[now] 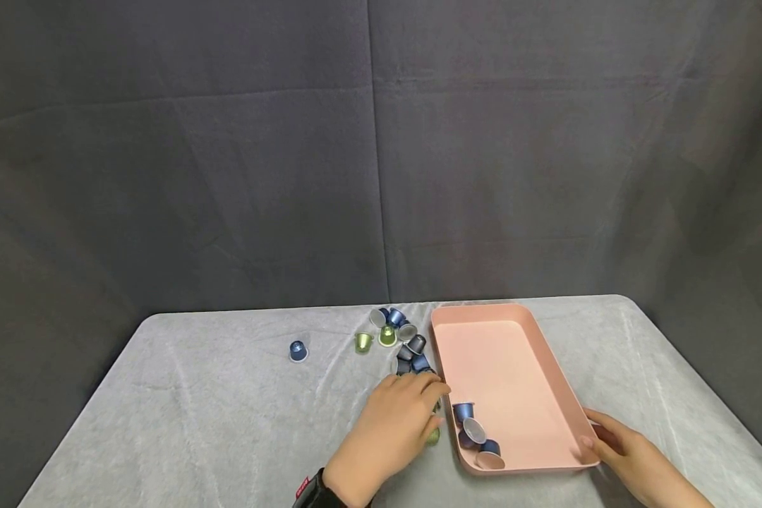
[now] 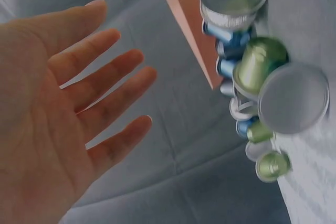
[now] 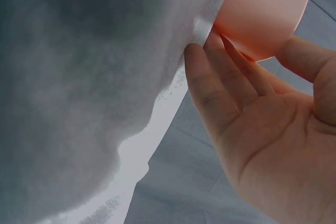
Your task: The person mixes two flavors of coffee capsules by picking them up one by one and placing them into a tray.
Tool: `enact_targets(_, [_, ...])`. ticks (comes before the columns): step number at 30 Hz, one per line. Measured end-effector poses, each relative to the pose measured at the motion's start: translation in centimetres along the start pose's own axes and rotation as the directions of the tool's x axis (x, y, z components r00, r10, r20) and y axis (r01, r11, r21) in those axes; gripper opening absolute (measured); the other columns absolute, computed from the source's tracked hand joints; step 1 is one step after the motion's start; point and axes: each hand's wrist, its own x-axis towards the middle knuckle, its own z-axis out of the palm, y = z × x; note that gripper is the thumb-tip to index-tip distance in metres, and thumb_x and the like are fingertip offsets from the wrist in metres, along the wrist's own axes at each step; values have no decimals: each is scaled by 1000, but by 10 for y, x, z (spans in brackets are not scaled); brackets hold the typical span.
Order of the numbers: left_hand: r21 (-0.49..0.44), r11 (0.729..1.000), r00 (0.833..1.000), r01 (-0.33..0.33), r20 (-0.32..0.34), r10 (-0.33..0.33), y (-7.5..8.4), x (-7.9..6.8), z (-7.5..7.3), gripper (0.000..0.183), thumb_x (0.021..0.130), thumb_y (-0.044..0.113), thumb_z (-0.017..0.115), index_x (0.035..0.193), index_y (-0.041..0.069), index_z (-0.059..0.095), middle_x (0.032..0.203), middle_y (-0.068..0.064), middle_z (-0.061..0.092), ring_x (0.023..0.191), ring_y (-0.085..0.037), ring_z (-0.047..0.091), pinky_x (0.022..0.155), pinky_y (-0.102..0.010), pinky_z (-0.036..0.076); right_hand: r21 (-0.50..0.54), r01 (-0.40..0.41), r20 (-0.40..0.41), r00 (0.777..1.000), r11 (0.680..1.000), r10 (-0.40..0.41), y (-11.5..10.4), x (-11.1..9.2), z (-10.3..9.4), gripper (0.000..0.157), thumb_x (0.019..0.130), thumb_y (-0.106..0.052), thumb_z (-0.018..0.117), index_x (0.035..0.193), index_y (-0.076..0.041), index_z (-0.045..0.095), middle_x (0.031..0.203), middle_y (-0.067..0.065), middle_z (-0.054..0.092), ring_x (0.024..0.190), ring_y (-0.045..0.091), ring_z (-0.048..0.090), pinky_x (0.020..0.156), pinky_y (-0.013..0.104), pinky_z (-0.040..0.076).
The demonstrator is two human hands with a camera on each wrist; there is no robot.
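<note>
My left hand (image 1: 394, 420) is over a cluster of coffee capsules, just outside the left wall of a pink tray (image 1: 495, 360). In the left wrist view its fingers are spread, nothing held, with a green capsule (image 2: 260, 66) and a silver-lidded capsule (image 2: 294, 98) off to the side. Part of the cluster is hidden under this hand in the head view. At the tray's near right corner, my right hand (image 1: 635, 455) holds the tray, thumb at the rim and fingers along the outer wall. Blue and dark capsules (image 1: 473, 432) lie inside the tray's near left corner.
Behind my left hand, dark and blue capsules (image 1: 413, 346) lie along the tray. Farther back are a green capsule (image 1: 387, 335) and another green capsule (image 1: 363, 343). One blue capsule (image 1: 298, 351) stands apart on the left of the grey cloth-covered table (image 1: 197, 409).
</note>
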Motion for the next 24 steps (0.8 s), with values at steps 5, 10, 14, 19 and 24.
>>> enact_targets(5, [-48, 997, 998, 56, 28, -55, -13, -2, -3, 37, 91, 30, 72, 125, 15, 65, 121, 3, 64, 111, -15, 61, 91, -33, 49, 24, 9, -2, 1000, 1000, -9, -1, -1, 0, 53, 102, -21, 56, 142, 10, 40, 125, 25, 62, 99, -5, 55, 79, 20, 50])
enact_targets(10, [-83, 984, 985, 157, 84, -150, -23, -7, -4, 44, 90, 31, 74, 127, 10, 63, 117, -3, 63, 103, -20, 63, 88, -36, 51, 37, 8, 2, 1000, 999, -8, -1, -1, 0, 54, 102, -20, 56, 143, 11, 39, 124, 25, 62, 98, -5, 56, 79, 20, 50])
enact_targets(14, [-129, 949, 948, 287, 180, -262, -28, -13, -5, 54, 85, 30, 78, 126, 1, 57, 106, -10, 59, 88, -25, 64, 73, -38, 53, 36, 14, -5, 1000, 999, -14, -1, -1, 1, 53, 102, -19, 56, 143, 10, 40, 124, 24, 63, 98, -5, 56, 79, 20, 50])
enact_targets(19, [-154, 913, 901, 378, 289, -325, -35, -16, -3, 52, 83, 30, 81, 115, -1, 55, 91, -8, 52, 74, -23, 58, 62, -37, 48, 19, 27, -23, 999, 999, -26, -1, -2, 1, 51, 102, -19, 56, 142, 9, 42, 125, 23, 63, 99, -7, 55, 78, 20, 50])
enact_targets(24, [-162, 907, 893, 388, 308, -327, -40, -18, 2, 42, 81, 30, 82, 98, 2, 55, 83, -4, 48, 69, -20, 53, 59, -37, 45, -2, 19, -25, 1000, 1000, -19, -1, -2, 1, 51, 102, -21, 56, 142, 8, 43, 126, 22, 63, 99, -7, 54, 78, 21, 50])
